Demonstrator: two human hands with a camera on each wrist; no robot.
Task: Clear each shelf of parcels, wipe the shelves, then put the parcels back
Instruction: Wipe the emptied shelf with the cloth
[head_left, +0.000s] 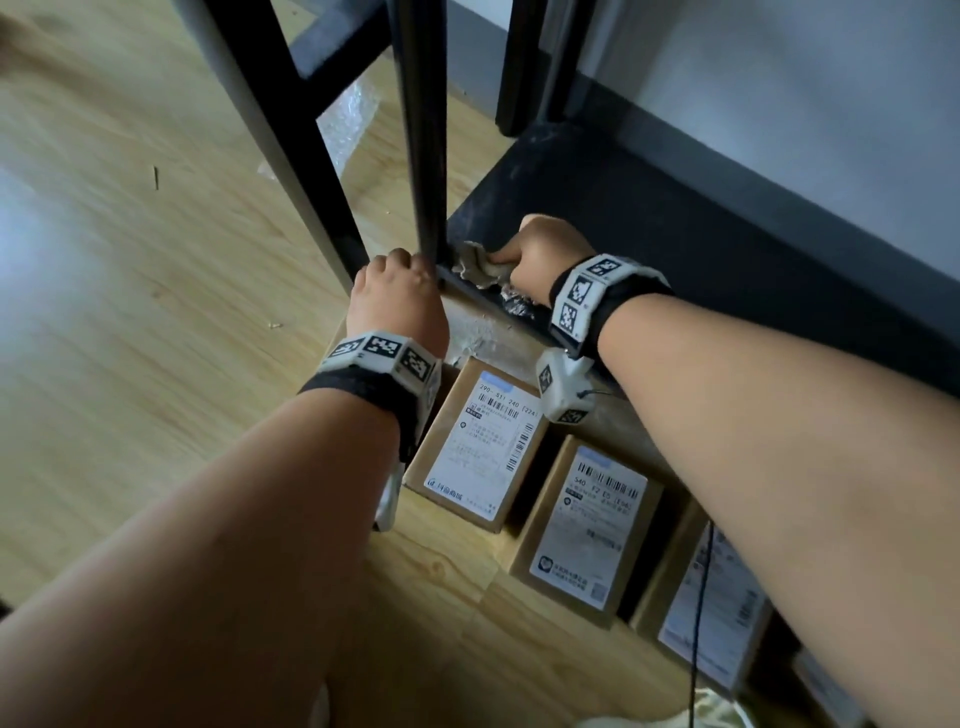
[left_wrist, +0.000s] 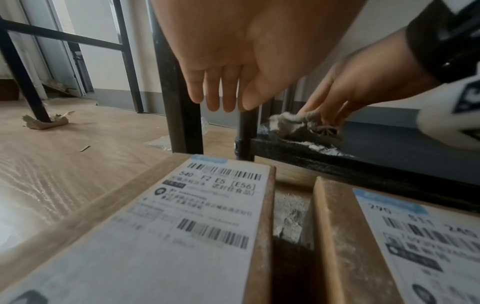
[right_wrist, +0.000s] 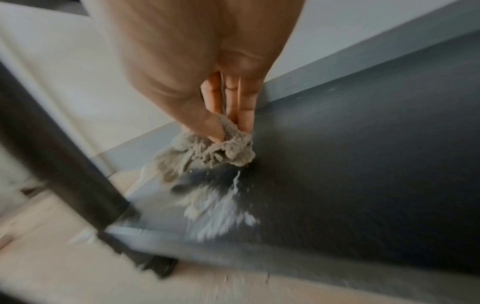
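My right hand (head_left: 535, 254) pinches a crumpled grey cloth (head_left: 478, 267) against the front left corner of the black bottom shelf (head_left: 675, 234). The right wrist view shows the cloth (right_wrist: 221, 152) between thumb and fingers (right_wrist: 233, 107), with white dust (right_wrist: 221, 214) smeared on the shelf (right_wrist: 363, 164) beside it. My left hand (head_left: 400, 280) rests against the rack's black corner post (head_left: 426, 156), fingers (left_wrist: 221, 96) straight and holding nothing. Three labelled brown parcels lie on the floor before the shelf: one (head_left: 478, 447), a second (head_left: 587, 525), a third (head_left: 711, 597) partly under my right forearm.
A second black rack leg (head_left: 291, 156) slants down left of the post. Bubble wrap (head_left: 348, 119) lies on the wooden floor (head_left: 130, 312) behind it. A grey wall (head_left: 779, 104) backs the shelf. Torn cardboard (left_wrist: 44, 121) sits under a far leg. A thin cable (head_left: 701, 597) crosses the third parcel.
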